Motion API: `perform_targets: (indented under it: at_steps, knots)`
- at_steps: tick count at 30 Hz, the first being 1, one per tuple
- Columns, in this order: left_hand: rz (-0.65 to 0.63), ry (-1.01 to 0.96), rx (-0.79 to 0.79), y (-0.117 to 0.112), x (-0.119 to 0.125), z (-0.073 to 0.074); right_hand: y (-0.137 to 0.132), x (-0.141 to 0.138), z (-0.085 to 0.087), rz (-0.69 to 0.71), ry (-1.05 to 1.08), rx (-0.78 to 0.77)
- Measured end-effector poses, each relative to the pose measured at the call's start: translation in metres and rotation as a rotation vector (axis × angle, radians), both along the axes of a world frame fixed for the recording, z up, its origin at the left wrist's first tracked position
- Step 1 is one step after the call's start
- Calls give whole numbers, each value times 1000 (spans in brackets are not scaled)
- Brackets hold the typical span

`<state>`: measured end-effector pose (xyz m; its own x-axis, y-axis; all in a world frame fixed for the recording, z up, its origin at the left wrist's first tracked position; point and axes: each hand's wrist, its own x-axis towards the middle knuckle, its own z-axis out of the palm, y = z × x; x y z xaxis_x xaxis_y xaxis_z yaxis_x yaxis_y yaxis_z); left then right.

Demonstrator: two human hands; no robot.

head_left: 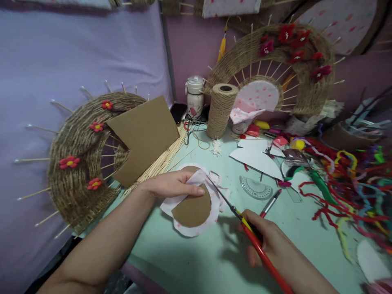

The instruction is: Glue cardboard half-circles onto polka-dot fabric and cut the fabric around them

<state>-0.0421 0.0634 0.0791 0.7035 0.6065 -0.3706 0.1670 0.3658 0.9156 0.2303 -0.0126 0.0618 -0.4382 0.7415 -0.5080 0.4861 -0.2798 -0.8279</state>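
Note:
My left hand [177, 184] is closed on a brown cardboard semicircle [194, 210] and the white, pink-dotted fabric [192, 230] around it, thumb pressed on top. The fabric reaches past the cardboard's edge on several sides. My right hand [263, 237] grips scissors [252, 237] with red and yellow handles. Their blades point up and left, meeting the fabric at the cardboard's upper right. Loose fabric scraps [224, 194] lie beside the blades. Behind the fabric, part of another round brown piece [188, 168] shows.
A twine spool [222, 110], a bottle [195, 98] and thin sticks [165, 157] stand or lie behind. Twine-woven fans [79, 163] with red flowers flank the table. A protractor [255, 188], a marker [271, 203], white paper pieces [255, 157] and colourful pipe cleaners [352, 196] spread to the right.

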Motion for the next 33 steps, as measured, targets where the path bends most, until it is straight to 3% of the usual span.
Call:
perform_targets:
  at_steps: [11, 19, 23, 33]
  knots:
    - [14, -14, 21, 0, -2, -2, 3, 3, -2, 26, -60, 61]
    - [92, 12, -3, 1, -4, 2, 5, 6, -1, 12, -46, 49]
    - [67, 13, -65, 0, -3, 0, 2, 8, -3, 13, -14, 21]
    - [-34, 17, 7, 1, 0, -2, 2, 3, 0, 20, -43, -5]
